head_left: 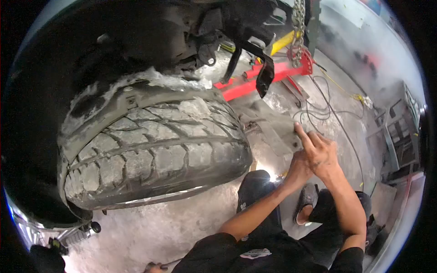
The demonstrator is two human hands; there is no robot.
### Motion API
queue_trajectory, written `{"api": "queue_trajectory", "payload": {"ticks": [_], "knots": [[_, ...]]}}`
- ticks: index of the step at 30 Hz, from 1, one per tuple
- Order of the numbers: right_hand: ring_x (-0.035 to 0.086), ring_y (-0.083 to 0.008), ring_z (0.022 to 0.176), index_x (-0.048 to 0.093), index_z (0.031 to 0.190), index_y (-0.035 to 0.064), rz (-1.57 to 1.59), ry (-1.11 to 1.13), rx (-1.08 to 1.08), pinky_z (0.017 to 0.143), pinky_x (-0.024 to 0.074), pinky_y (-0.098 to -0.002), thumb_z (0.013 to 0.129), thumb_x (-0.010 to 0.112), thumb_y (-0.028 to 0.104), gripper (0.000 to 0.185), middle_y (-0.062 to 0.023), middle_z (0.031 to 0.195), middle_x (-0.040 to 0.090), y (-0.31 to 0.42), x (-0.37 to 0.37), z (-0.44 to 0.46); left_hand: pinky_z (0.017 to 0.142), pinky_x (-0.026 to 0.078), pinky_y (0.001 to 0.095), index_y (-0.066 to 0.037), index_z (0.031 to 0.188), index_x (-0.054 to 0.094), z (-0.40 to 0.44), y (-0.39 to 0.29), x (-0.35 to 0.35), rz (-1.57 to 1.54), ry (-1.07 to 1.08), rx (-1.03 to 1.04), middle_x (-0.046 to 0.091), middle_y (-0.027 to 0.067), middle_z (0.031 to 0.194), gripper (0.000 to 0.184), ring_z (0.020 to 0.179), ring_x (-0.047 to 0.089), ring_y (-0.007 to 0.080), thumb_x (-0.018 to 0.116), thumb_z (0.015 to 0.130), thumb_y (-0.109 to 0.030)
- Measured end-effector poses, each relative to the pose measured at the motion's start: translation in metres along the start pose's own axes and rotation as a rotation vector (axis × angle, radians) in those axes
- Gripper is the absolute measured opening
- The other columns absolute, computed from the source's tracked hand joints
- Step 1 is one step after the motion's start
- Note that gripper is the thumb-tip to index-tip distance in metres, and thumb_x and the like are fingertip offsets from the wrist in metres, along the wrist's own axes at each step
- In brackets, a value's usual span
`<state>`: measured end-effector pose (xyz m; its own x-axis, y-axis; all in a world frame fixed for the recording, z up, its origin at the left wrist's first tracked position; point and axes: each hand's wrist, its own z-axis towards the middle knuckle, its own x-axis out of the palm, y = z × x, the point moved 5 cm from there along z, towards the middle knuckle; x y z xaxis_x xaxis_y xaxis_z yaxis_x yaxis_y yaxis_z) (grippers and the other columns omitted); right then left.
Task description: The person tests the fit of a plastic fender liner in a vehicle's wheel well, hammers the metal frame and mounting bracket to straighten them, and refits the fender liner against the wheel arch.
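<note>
A thin, dusty grey panel (275, 129), blurred along its edges, reaches from beside the tire's right side to my hands. My right hand (322, 154) is closed at the panel's near right corner, its index finger lying along the edge. Just below and partly behind it, my left hand (301, 167) is closed at the same corner, with most of its fingers hidden. To the left, a worn tire (154, 154) with chunky, dirty tread sits under the dark wheel arch (68, 86).
A dark bent bracket (266, 75) hangs above the panel. Behind it are a red steel beam (287, 73), a hanging chain (297, 32) and a yellow bar (282, 43). Cables (334, 113) trail over the floor. Metal frames (403, 123) lean at right. Another hand (156, 268) shows at the bottom edge.
</note>
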<state>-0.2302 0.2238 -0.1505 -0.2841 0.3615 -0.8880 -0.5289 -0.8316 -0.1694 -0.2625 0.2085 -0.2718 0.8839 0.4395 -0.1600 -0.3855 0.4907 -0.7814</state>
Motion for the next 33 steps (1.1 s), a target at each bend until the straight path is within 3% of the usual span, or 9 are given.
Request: {"api": "queue_trajectory", "payload": {"ticks": [9, 12, 14, 17, 20, 22, 26, 29, 33], "knots": [[0.066, -0.0238, 0.077, 0.047, 0.147, -0.0052, 0.172, 0.014, -0.086, 0.058, 0.055, -0.0355, 0.078, 0.064, 0.016, 0.074, -0.0076, 0.089, 0.06, 0.036, 0.044, -0.015, 0.078, 0.049, 0.0465, 0.005, 0.1, 0.062, -0.018, 0.038, 0.001, -0.15, -0.205, -0.434, 0.067, 0.019, 0.09, 0.02, 0.088, 0.065, 0.036, 0.066, 0.092, -0.013], [0.064, -0.0214, 0.067, 0.051, 0.151, 0.012, 0.41, 0.125, -0.179, 0.061, 0.0549, -0.0337, 0.081, 0.068, 0.017, 0.072, -0.0063, 0.083, 0.059, 0.01, 0.044, -0.017, 0.08, 0.049, 0.0451, 0.006, 0.1, 0.062, -0.025, 0.043, -0.017, -0.181, -0.257, -0.561, 0.067, 0.0178, 0.093, 0.019, 0.088, 0.065, 0.0334, 0.064, 0.094, -0.012], [0.067, -0.0242, 0.07, 0.056, 0.148, 0.0215, 0.521, -0.006, -0.158, 0.061, 0.0542, -0.036, 0.087, 0.069, 0.019, 0.062, -0.0082, 0.08, 0.062, -0.033, 0.047, -0.022, 0.082, 0.048, 0.0443, 0.006, 0.1, 0.061, -0.03, 0.046, -0.03, -0.158, -0.276, -0.611, 0.067, 0.017, 0.094, 0.018, 0.088, 0.064, 0.0316, 0.063, 0.095, -0.012], [0.069, -0.0315, 0.074, 0.068, 0.129, 0.0184, 0.433, -0.097, 0.186, 0.063, 0.0551, -0.0422, 0.091, 0.068, 0.023, 0.039, -0.0131, 0.08, 0.068, -0.153, 0.11, -0.042, 0.094, 0.046, 0.051, 0.01, 0.113, 0.064, -0.036, 0.055, -0.053, 0.236, -0.208, -0.435, 0.067, 0.0277, 0.111, 0.024, 0.107, 0.063, 0.0409, 0.06, 0.095, -0.005], [0.07, -0.0373, 0.08, 0.07, 0.105, 0.0083, -0.002, 0.367, 0.396, 0.069, 0.0569, -0.0446, 0.089, 0.064, 0.016, 0.018, -0.0193, 0.088, 0.071, -0.211, 0.232, -0.091, 0.097, 0.045, 0.0467, 0.01, 0.115, 0.061, -0.055, 0.059, -0.065, 0.611, -0.06, -0.266, 0.067, 0.0236, 0.113, 0.026, 0.104, 0.063, 0.0356, 0.062, 0.097, -0.008], [0.071, -0.0362, 0.09, 0.069, 0.102, 0.0094, 0.143, 0.889, 0.217, 0.074, 0.0572, -0.0486, 0.087, 0.062, 0.016, 0.018, -0.0194, 0.098, 0.072, -0.208, 0.352, -0.155, 0.099, 0.043, 0.0478, 0.008, 0.117, 0.063, -0.048, 0.038, -0.065, 0.647, -0.162, -0.348, 0.066, 0.0248, 0.117, 0.027, 0.107, 0.061, 0.0369, 0.063, 0.096, -0.008], [0.06, -0.0354, 0.117, 0.062, 0.124, 0.012, 0.278, 1.057, -0.093, 0.094, 0.0502, -0.0505, 0.097, 0.055, 0.024, 0.031, -0.0188, 0.128, 0.062, -0.104, 0.439, -0.246, 0.106, 0.04, 0.0423, 0.011, 0.12, 0.061, -0.038, 0.012, -0.069, 0.26, -0.472, -0.616, 0.062, 0.0226, 0.128, 0.032, 0.117, 0.057, 0.0343, 0.066, 0.095, -0.009], [0.049, -0.0367, 0.138, 0.055, 0.142, 0.0135, 0.257, 0.997, -0.328, 0.112, 0.0429, -0.0512, 0.106, 0.047, 0.028, 0.039, -0.019, 0.148, 0.052, -0.044, 0.452, -0.275, 0.091, 0.048, 0.0398, 0.008, 0.109, 0.066, -0.029, -0.018, -0.071, 0.326, -0.493, -0.557, 0.07, 0.0151, 0.103, 0.018, 0.096, 0.065, 0.0299, 0.06, 0.098, -0.005], [0.064, -0.0332, 0.12, 0.058, 0.132, 0.0119, 0.262, 1.177, -0.475, 0.091, 0.0553, -0.0461, 0.101, 0.048, 0.022, 0.033, -0.0186, 0.131, 0.064, -0.052, 0.452, -0.243, 0.089, 0.049, 0.0369, 0.006, 0.108, 0.066, -0.023, -0.036, -0.063, 0.349, -0.58, -0.551, 0.07, 0.0122, 0.1, 0.016, 0.093, 0.064, 0.0257, 0.06, 0.096, -0.004]]}}
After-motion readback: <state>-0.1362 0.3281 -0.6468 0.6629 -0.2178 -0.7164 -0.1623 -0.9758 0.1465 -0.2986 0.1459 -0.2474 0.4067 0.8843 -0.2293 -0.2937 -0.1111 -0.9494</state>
